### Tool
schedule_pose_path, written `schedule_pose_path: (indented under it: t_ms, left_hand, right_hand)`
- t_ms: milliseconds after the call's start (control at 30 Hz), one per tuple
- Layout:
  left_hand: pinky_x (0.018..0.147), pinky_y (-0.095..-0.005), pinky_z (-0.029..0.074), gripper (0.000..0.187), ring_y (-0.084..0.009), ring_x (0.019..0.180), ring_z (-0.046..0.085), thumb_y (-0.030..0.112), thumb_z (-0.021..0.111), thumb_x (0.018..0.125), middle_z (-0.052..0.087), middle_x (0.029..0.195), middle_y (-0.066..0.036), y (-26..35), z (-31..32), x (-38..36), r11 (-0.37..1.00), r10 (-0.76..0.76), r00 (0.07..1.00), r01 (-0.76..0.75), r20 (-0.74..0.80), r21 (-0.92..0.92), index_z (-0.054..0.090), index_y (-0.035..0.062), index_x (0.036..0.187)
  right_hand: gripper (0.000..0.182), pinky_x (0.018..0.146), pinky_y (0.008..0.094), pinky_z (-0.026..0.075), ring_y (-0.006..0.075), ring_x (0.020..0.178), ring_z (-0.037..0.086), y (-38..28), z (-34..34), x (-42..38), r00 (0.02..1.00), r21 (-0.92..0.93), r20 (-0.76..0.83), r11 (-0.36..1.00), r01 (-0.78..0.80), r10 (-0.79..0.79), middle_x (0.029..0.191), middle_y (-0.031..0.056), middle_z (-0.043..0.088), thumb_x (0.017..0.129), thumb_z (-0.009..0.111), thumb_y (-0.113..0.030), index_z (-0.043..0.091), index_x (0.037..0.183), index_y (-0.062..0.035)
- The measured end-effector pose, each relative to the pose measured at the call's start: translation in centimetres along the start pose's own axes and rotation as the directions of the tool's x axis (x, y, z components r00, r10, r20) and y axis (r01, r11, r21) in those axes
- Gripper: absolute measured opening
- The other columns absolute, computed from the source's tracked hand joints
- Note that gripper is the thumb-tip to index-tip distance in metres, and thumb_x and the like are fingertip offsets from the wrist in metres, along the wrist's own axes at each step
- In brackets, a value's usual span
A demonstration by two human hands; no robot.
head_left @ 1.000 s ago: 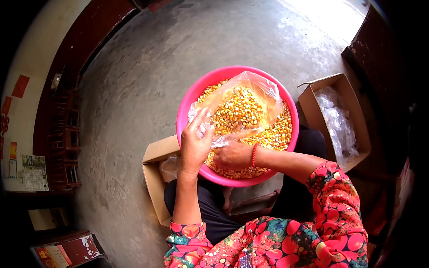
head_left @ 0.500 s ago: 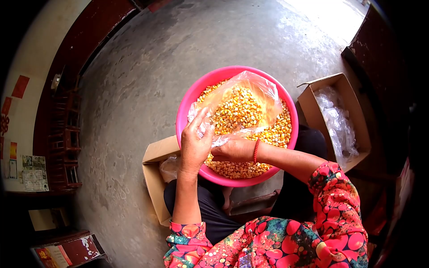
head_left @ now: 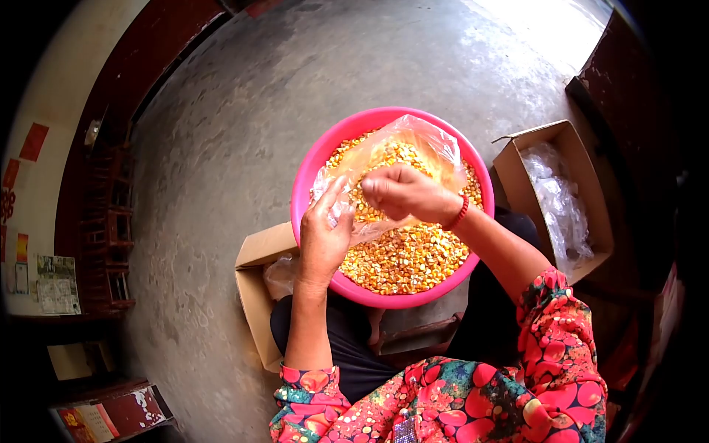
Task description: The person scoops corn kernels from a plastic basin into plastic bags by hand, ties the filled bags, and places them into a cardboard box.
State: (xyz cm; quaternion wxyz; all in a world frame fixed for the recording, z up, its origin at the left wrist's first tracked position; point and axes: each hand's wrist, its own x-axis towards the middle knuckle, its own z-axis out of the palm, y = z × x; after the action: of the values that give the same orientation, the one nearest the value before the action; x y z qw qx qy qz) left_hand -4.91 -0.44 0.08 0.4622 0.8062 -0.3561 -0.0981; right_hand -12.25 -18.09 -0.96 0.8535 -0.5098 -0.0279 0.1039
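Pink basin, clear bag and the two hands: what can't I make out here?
All in the head view:
- Right hand: blurred, fingers curled; whether it holds kernels can't be told.
- Clear bag: the right hand hides part of its opening.
- Pink basin: its bottom is hidden under the corn.
- Left-side box: the basin and left forearm hide part of its inside.

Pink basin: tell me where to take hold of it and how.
Grip the pink basin by its rim, from opposite sides, thumbs over the edge and fingers beneath. The rim is round and raised above the corn kernels; balanced two-handed support seems best for such a wide, loaded basin.
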Motion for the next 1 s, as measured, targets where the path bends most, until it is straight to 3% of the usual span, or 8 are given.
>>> schedule_pose_path:
  t_ms: [67, 200, 400, 500, 667, 767, 933, 1000]
  left_hand:
    - [0.097, -0.0343, 0.041, 0.041, -0.0285, 0.114, 0.055, -0.001, 0.056, 0.08, 0.059, 0.119, -0.02, -0.2, 0.3, 0.0, 0.996, -0.056, 0.998, 0.056, -0.003, -0.07, 0.054, -0.0041, 0.12]
    - [0.097, -0.0345, 0.041, 0.041, -0.0285, 0.115, 0.055, -0.001, 0.056, 0.08, 0.059, 0.119, -0.02, -0.4, 0.3, 0.1, 0.999, 0.031, 1.0, -0.031, 0.004, -0.024, 0.054, -0.004, 0.121]
    - [0.097, -0.0345, 0.041, 0.041, -0.0285, 0.115, 0.055, -0.001, 0.056, 0.08, 0.059, 0.118, -0.02, -0.2, 0.3, 0.0, 0.998, -0.023, 1.0, 0.023, 0.001, -0.066, 0.054, -0.0039, 0.12]
    - [0.097, -0.0344, 0.042, 0.04, -0.0283, 0.114, 0.055, -0.001, 0.056, 0.08, 0.059, 0.118, -0.02, -0.2, 0.2, 0.1, 0.999, -0.02, 1.0, 0.02, -0.006, -0.042, 0.054, -0.0039, 0.12]
    - [0.096, -0.0342, 0.042, 0.039, -0.0281, 0.114, 0.055, -0.001, 0.056, 0.081, 0.059, 0.118, -0.02, -0.3, 0.2, 0.1, 0.999, -0.004, 1.0, 0.004, -0.003, -0.041, 0.054, -0.0042, 0.12]
    - [0.096, -0.0342, 0.042, 0.038, -0.028, 0.113, 0.056, 0.001, 0.057, 0.082, 0.06, 0.117, -0.02, -0.3, 0.1, 0.1, 0.999, -0.007, 1.0, 0.007, -0.015, -0.035, 0.054, -0.0045, 0.119]
    - [0.094, -0.0349, 0.043, 0.037, -0.0289, 0.112, 0.056, 0.002, 0.059, 0.082, 0.06, 0.116, -0.02, -0.4, 0.1, 0.1, 0.999, -0.001, 1.0, 0.0, -0.023, -0.037, 0.055, -0.0041, 0.118]
    - [0.094, -0.0352, 0.043, 0.037, -0.0293, 0.111, 0.057, 0.003, 0.06, 0.082, 0.06, 0.115, -0.02, -0.4, 0.2, 0.1, 1.0, -0.003, 1.0, 0.002, -0.023, -0.03, 0.056, -0.0039, 0.118]
  right_hand:
    - [0.033, 0.043, 0.0201, 0.021, 0.002, 0.048, 0.029, 0.3, -1.0, 0.7, 0.917, -0.084, -0.389, 0.995, 0.063, -0.091, 0.058, -0.0082, 0.035, 0.096, 0.049, -0.036, 0.051, 0.073, -0.012]
    - [0.031, 0.05, 0.0198, 0.028, 0.0039, 0.055, 0.034, 0.0, -3.0, 0.7, 0.851, -0.086, -0.502, 0.988, 0.13, -0.156, 0.064, -0.0051, 0.039, 0.098, 0.043, -0.032, 0.05, 0.078, -0.0097]
    - [0.03, 0.059, 0.0227, 0.032, 0.0076, 0.064, 0.039, 1.0, -3.0, 1.1, 0.782, -0.371, -0.466, 0.894, 0.253, -0.414, 0.067, -0.0024, 0.041, 0.098, 0.039, -0.027, 0.051, 0.079, -0.0066]
    - [0.03, 0.06, 0.0238, 0.032, 0.0076, 0.064, 0.038, 1.2, -3.1, 1.7, 0.751, -0.276, -0.46, 0.88, 0.386, -0.473, 0.067, -0.0027, 0.04, 0.097, 0.04, -0.027, 0.049, 0.075, -0.0071]
    - [0.032, 0.054, 0.0226, 0.029, 0.0068, 0.057, 0.034, 1.1, -3.5, 1.1, 0.82, -0.232, -0.477, 0.946, 0.228, -0.315, 0.062, -0.0043, 0.035, 0.097, 0.042, -0.026, 0.046, 0.07, -0.0096]
    - [0.034, 0.046, 0.0208, 0.025, 0.0037, 0.05, 0.031, 0.3, -2.2, 0.5, 0.976, 0.0, -0.165, 0.989, 0.145, -0.143, 0.057, -0.0065, 0.036, 0.096, 0.048, -0.029, 0.048, 0.067, -0.0104]
    - [0.028, 0.065, 0.0257, 0.048, 0.0112, 0.072, 0.059, 1.7, 1.3, 0.1, 0.834, -0.245, 0.546, 0.967, 0.068, 0.08, 0.08, 0.0039, 0.064, 0.093, 0.052, -0.027, 0.064, 0.095, -0.0015]
    - [0.027, 0.075, 0.0321, 0.049, 0.0176, 0.083, 0.063, 3.2, 2.7, 0.0, 0.852, -0.518, 0.523, 0.806, 0.288, 0.032, 0.089, 0.0081, 0.066, 0.093, 0.051, -0.024, 0.063, 0.1, -0.0009]
